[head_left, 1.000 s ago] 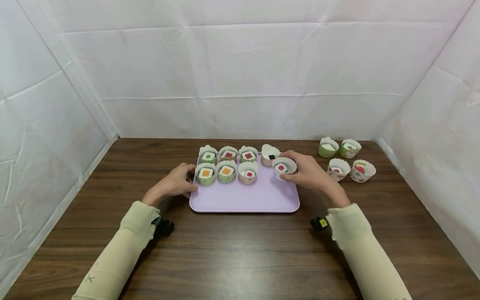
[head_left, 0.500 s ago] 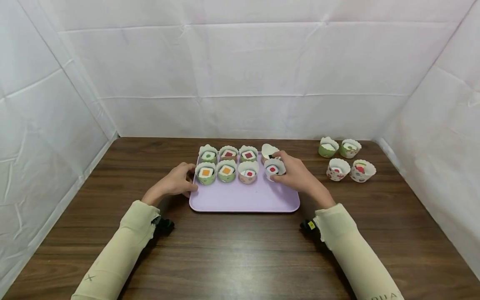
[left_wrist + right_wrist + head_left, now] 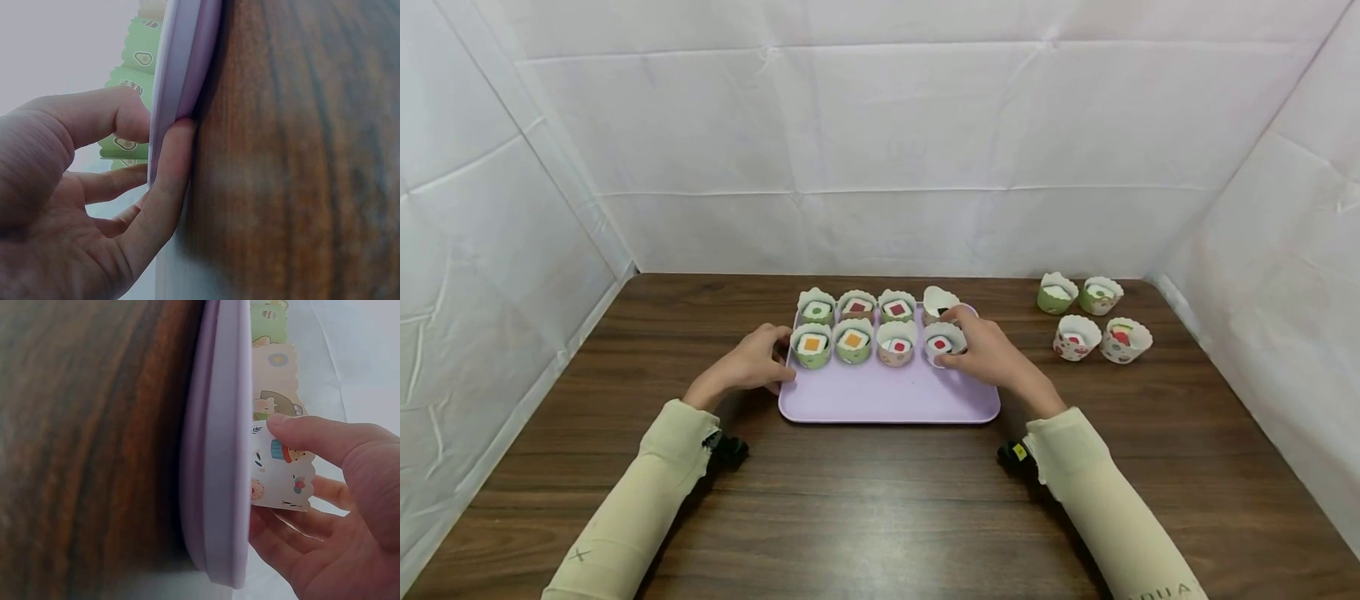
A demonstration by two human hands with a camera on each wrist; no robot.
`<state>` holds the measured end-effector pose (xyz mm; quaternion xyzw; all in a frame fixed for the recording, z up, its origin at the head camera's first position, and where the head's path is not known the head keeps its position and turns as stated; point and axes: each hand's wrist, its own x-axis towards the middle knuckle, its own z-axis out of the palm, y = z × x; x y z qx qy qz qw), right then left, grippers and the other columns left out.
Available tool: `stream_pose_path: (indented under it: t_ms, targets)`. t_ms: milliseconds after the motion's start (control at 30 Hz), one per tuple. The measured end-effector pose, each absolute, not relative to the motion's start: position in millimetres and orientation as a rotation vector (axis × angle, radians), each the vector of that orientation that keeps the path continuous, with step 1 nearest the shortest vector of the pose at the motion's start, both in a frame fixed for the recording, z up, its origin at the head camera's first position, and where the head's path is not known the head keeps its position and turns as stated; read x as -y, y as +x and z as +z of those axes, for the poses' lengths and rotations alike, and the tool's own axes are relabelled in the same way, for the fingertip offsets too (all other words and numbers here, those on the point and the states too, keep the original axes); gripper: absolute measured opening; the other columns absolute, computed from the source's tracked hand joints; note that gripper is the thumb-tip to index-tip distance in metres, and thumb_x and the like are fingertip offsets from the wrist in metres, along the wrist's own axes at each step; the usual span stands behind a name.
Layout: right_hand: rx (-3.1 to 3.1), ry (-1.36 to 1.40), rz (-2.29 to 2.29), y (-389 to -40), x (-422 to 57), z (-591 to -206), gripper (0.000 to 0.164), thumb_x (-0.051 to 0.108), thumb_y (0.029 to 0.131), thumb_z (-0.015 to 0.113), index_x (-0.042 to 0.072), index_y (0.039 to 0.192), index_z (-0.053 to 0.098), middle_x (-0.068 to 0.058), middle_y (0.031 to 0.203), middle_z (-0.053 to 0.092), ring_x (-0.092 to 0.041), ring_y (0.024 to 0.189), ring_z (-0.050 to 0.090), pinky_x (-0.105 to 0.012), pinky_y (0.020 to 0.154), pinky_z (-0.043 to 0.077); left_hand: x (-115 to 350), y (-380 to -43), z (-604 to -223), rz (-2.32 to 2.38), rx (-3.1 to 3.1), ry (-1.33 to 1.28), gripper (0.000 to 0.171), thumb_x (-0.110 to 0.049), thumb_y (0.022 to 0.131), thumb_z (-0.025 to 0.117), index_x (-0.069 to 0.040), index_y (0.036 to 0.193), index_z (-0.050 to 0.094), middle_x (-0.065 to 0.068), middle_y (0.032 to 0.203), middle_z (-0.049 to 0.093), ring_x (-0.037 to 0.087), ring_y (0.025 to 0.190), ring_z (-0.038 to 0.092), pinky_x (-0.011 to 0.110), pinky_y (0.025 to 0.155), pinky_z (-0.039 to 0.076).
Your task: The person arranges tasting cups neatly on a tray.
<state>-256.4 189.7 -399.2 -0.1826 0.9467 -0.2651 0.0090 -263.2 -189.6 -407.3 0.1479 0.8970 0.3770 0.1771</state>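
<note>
My right hand (image 3: 992,354) holds a white printed paper baking cup (image 3: 934,357) between thumb and fingers, at the right end of the tray's front row. Inside that cup is a white piece with a red centre. In the right wrist view, the thumb lies across the side of the baking cup (image 3: 284,481), which stands level with the tray's rim (image 3: 228,456). At the other end, my left hand (image 3: 751,360) grips the left edge of the lilac tray (image 3: 887,404). Its thumb is on the rim (image 3: 175,69), with a finger against the outer side.
Two rows of baking cups stand on the tray, among them a green cup with an orange-centred piece (image 3: 812,354) and a pale cup (image 3: 896,350). Several more cups, including one with a red and green piece (image 3: 1124,342), sit at the right on the wooden table (image 3: 865,500).
My right hand has moved left with the white baking cup, bringing it beside the pale cup in the tray's front row. The left hand has stayed on the tray edge.
</note>
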Motion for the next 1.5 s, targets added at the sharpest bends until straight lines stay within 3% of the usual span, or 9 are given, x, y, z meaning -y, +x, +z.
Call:
stream_pose_path:
  t_ms: [667, 1200, 1500]
  targets:
    - [-2.966, -0.559, -0.817, -254.6, -187.5, -398.1, 0.065, 0.025, 0.085, 0.084, 0.004, 0.139, 0.052, -0.020, 0.130, 0.066, -0.036, 0.120, 0.063, -0.053, 0.099, 0.055, 189.4, -263.8, -407.9, 1.066, -2.533, 0.411, 0.068, -0.001, 0.086, 0.068, 0.012, 0.147, 0.041, 0.031, 0.136, 0.040, 0.032, 0.099, 0.058, 0.032, 0.066, 0.066]
    - [-2.933, -0.578, -0.828, -253.8, -191.6, -396.1, 0.067, 0.025, 0.084, 0.086, 0.008, 0.140, 0.052, -0.020, 0.129, 0.066, -0.029, 0.102, 0.068, -0.046, 0.089, 0.059, 189.3, -263.5, -409.4, 1.084, -2.525, 0.407, 0.068, 0.000, 0.086, 0.067, 0.012, 0.147, 0.040, 0.031, 0.136, 0.039, 0.032, 0.100, 0.058, 0.033, 0.065, 0.066]
    - [-2.912, -0.564, -0.808, -252.1, -199.5, -385.1, 0.076, 0.031, 0.085, 0.085, 0.005, 0.146, 0.047, -0.020, 0.129, 0.066, -0.033, 0.114, 0.067, -0.048, 0.095, 0.060, 189.1, -264.0, -409.4, 1.087, -2.527, 0.411, 0.068, 0.000, 0.085, 0.067, 0.011, 0.147, 0.041, 0.031, 0.137, 0.039, 0.033, 0.102, 0.058, 0.033, 0.066, 0.066]
